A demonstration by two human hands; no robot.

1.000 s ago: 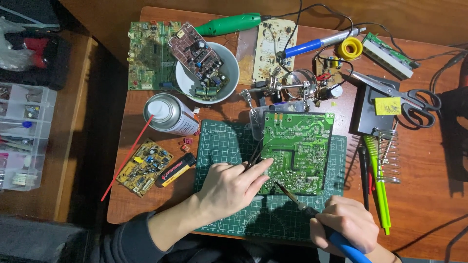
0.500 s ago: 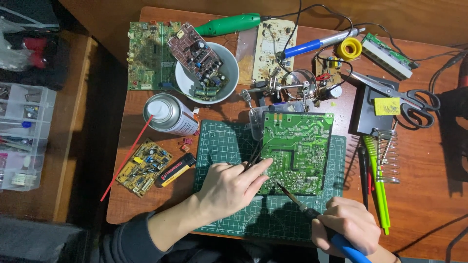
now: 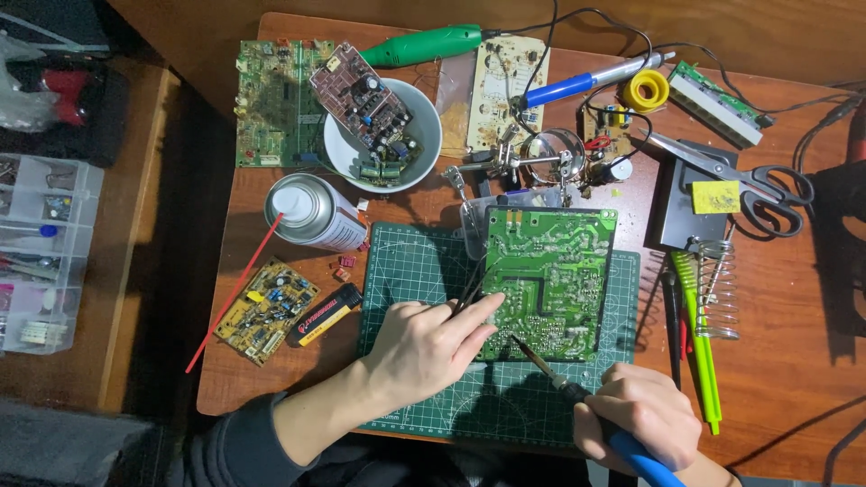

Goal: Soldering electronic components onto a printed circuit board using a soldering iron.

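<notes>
– Nearby, what crowds the work?
– A silver spray can (image 3: 311, 212) and a white bowl (image 3: 424, 144) of boards, left of the green cutting mat (image 3: 406, 261).
– The work itself?
– A green rectangular circuit board (image 3: 550, 280), solder side up, lies on that mat.
– Hands?
– The left hand (image 3: 424, 347) presses its edge, pinching thin dark tweezers (image 3: 474, 284); the right hand (image 3: 640, 415) grips a blue-handled soldering iron (image 3: 577, 397).

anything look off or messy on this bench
A brown circuit board sits tilted in the white bowl, overhanging its rim. A spray can lies on its side, red straw pointing off toward the table edge. Small red bits lie loose beside it.
</notes>
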